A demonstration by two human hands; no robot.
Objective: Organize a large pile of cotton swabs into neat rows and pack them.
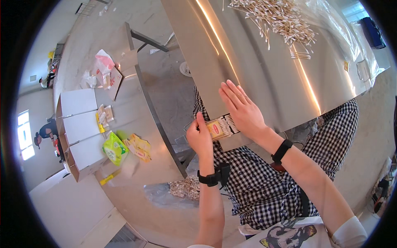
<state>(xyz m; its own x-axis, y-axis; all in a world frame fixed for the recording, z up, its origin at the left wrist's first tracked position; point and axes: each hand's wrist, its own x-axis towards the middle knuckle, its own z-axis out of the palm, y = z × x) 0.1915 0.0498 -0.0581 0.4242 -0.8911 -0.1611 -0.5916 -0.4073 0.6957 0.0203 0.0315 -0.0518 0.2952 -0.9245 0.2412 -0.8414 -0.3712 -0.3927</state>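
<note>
My left hand [200, 138] is wrapped around a small pack of cotton swabs [220, 127] with a yellow label, thumb pointing up. The pack lies at the near left corner of the shiny metal table [269, 87], above my lap. My right hand [245, 113] is held out flat with its fingers straight and together. Its palm edge is up against the swab tips at the right end of the pack, partly hiding them. At the far side of the table is a large loose heap of cotton swabs [281, 18], with a small row beside it.
Clear plastic film [337, 33] lies at the table's far right. A second table [144, 124] on the left bears a white carton [84, 128], a green packet [115, 149] and swab bundles [107, 113]. More swabs [185, 188] lie on plastic below. A person [49, 131] is in the left background.
</note>
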